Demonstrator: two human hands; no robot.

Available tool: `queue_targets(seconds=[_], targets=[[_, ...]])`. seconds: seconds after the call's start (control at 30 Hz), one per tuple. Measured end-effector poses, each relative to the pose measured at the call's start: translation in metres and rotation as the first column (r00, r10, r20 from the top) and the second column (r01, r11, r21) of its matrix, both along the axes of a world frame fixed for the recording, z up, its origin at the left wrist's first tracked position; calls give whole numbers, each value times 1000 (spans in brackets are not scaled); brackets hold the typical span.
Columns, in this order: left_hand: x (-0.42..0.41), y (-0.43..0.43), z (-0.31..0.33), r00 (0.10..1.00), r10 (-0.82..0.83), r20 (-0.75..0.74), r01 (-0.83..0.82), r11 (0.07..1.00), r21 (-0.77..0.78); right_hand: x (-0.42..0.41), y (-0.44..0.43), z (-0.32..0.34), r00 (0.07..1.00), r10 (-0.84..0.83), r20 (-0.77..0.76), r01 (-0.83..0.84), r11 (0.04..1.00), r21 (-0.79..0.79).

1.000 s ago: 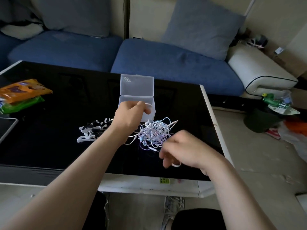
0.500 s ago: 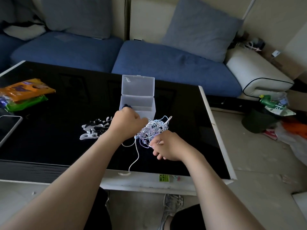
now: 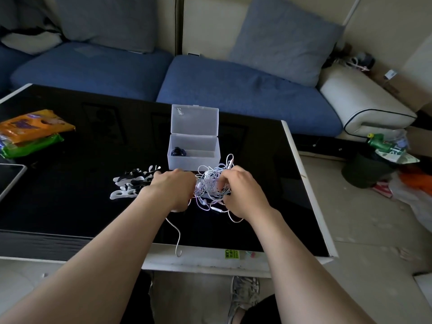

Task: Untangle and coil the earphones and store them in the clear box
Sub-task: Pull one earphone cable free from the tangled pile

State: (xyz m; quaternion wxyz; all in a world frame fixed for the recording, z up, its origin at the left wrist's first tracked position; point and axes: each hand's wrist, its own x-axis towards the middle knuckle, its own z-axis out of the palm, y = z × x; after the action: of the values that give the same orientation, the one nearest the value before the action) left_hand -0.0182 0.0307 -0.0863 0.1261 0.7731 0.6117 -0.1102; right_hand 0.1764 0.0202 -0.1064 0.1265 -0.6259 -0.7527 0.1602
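Black glass table [image 3: 70,211] fills the head view, with a blue sofa [image 3: 233,90] behind it. Near the table's middle stands the clear box [image 3: 194,160], its lid upright; a dark coiled cord [image 3: 178,152] lies in its left end.

Just in front of the box, slightly right, the white earphones [image 3: 210,183] sit as one dense knot on the glass. The left hand [image 3: 174,188] holds the knot's left side with fingers curled under; its fingertips are hidden. The right hand [image 3: 240,192] has its fingers bent into the right side, pinching at strands. One loose cable end [image 3: 178,237] trails toward the table's near edge.

Untangling has barely begun. The next move probably calls for following that loose end back through the loops while the other hand steadies the knot.

Black-and-white flat pieces [image 3: 131,183] lie just left of the left hand, and snack packets [image 3: 30,127] at far left.
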Motion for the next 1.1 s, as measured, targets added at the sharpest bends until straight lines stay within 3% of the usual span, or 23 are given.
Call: queue_targets(seconds=[0.1, 0.27, 0.53, 0.67, 0.77, 0.93, 1.1], targets=[[4, 4, -3, 999, 32, -21, -31, 999, 45, 4, 8, -2, 999, 4, -47, -1, 998, 63], [12, 12, -5, 996, 51, 74, -61, 989, 138, 4, 17, -6, 982, -6, -191, 26, 994, 105], [18, 23, -11, 960, 34, 277, -104, 964, 243, 0, 26, 0, 915, -117, -387, 120, 993, -15], [18, 27, -17, 965, 50, 258, -109, 970, 218, -1, 28, 0, 867, -165, -470, 176, 984, -21], [17, 29, -22, 970, 69, 233, -116, 973, 198, -4, 27, -1, 802, -188, -567, 128, 981, -144], [12, 30, -22, 950, 74, 304, -122, 982, 143, -1, 25, 1, 863, -87, -498, 26, 992, -127], [13, 29, -9, 881, 76, 467, -121, 990, 67, -2, 25, 3, 947, 37, -320, -29, 999, 32]])
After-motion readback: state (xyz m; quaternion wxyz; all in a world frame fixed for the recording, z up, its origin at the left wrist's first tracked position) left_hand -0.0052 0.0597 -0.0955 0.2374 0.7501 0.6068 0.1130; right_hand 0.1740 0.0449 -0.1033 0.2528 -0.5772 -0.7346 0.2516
